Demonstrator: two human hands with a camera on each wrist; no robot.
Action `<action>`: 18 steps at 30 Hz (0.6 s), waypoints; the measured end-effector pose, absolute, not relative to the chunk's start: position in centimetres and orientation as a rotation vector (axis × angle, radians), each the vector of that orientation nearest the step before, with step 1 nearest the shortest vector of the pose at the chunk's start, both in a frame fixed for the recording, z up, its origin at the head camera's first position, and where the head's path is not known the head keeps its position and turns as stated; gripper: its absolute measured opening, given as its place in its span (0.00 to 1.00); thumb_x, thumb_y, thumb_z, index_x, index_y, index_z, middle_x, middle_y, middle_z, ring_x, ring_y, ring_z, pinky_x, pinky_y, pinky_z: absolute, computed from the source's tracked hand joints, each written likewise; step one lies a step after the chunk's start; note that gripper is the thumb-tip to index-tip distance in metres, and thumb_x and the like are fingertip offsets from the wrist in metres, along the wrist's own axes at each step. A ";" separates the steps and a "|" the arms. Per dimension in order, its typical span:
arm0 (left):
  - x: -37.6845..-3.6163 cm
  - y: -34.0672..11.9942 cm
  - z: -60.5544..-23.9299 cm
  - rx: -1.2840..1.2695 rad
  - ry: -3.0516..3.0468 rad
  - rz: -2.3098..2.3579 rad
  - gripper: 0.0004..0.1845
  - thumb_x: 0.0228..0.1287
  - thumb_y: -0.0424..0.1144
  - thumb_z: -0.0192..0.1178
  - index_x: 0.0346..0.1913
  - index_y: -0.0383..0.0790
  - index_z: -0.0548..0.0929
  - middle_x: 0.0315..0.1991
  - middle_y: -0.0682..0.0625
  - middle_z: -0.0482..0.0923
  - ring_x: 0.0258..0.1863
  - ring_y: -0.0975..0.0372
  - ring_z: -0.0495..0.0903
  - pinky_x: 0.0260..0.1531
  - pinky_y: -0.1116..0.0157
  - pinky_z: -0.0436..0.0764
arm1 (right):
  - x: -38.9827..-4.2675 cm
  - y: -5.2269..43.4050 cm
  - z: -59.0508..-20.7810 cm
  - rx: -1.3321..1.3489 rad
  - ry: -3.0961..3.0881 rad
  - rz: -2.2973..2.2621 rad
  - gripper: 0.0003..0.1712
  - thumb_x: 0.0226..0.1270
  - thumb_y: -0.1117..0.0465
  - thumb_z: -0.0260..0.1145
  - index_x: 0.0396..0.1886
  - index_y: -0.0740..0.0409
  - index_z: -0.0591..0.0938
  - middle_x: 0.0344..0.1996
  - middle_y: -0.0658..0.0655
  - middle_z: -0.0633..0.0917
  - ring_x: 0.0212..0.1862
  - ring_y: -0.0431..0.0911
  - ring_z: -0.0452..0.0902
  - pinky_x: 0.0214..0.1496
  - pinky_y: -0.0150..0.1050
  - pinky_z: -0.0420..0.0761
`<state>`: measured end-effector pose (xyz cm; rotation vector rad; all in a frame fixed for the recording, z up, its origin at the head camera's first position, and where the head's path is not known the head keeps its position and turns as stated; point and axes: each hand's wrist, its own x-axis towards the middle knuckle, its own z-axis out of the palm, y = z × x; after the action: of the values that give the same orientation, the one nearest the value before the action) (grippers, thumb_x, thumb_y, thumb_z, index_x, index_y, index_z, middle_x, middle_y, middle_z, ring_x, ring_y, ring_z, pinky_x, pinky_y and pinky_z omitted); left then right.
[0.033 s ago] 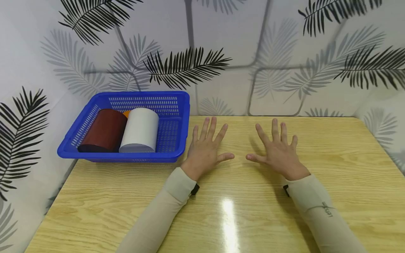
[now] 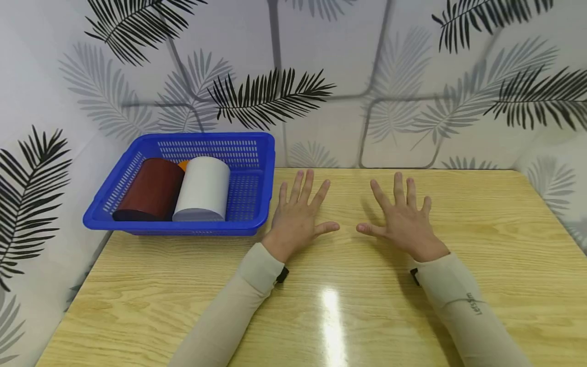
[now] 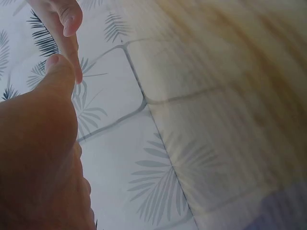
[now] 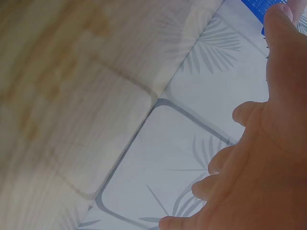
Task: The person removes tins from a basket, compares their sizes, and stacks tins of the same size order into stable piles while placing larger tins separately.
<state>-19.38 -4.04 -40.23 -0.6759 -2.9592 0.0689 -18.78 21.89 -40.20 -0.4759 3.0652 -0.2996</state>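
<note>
The blue plastic basket (image 2: 264,214) stood at the left of the table, its slotted walls flaring up to a broad, smooth rim and its floor pierced with a fine grid; inside, toward its left, a dark reddish-brown cylinder (image 2: 151,188) lay on its side, glossy, its near end almost black; just beside it lay a white cylinder (image 2: 203,186), smooth and matt, its near end shaded pale grey; an orange object (image 2: 184,164) showed between and behind them, too hidden to identify.

The left hand (image 2: 295,219) was just beside the basket's right wall, palm down, fingers spread and thumb stretched inward; the right hand (image 2: 404,221) mirrored it farther right, fingers likewise splayed; both were bare and held nothing, their thumbs pointing at each other across a gap.

Cream sleeves (image 2: 463,300) covered the forearms, the right one bearing dark lettering (image 2: 474,304); beneath spread the yellowish wood-grain table (image 2: 380,326), bright with a reflection; behind it hung a pale leaf-print backdrop (image 2: 321,137).
</note>
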 end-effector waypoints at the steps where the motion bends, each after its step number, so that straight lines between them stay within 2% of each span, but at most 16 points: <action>1: -19.4 -4.1 -40.2 -0.678 -2.959 0.065 0.52 0.66 0.77 0.39 0.83 0.52 0.40 0.81 0.38 0.30 0.79 0.46 0.31 0.73 0.41 0.43 | -18.8 21.8 -40.2 -0.474 3.062 -0.303 0.63 0.63 0.21 0.54 0.84 0.44 0.38 0.76 0.72 0.27 0.75 0.72 0.20 0.60 0.84 0.38; 18: -18.0 -5.5 -38.5 -0.778 -2.923 -0.038 0.50 0.69 0.75 0.38 0.83 0.53 0.37 0.81 0.38 0.30 0.79 0.47 0.28 0.73 0.40 0.42 | -18.4 19.5 -39.1 -0.556 3.041 -0.423 0.63 0.64 0.22 0.56 0.84 0.47 0.36 0.76 0.68 0.22 0.75 0.68 0.18 0.61 0.83 0.39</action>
<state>-18.03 -5.46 -38.55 -0.7781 -2.9227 -0.0382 -18.39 19.55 -39.06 -0.5557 3.0405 -0.4233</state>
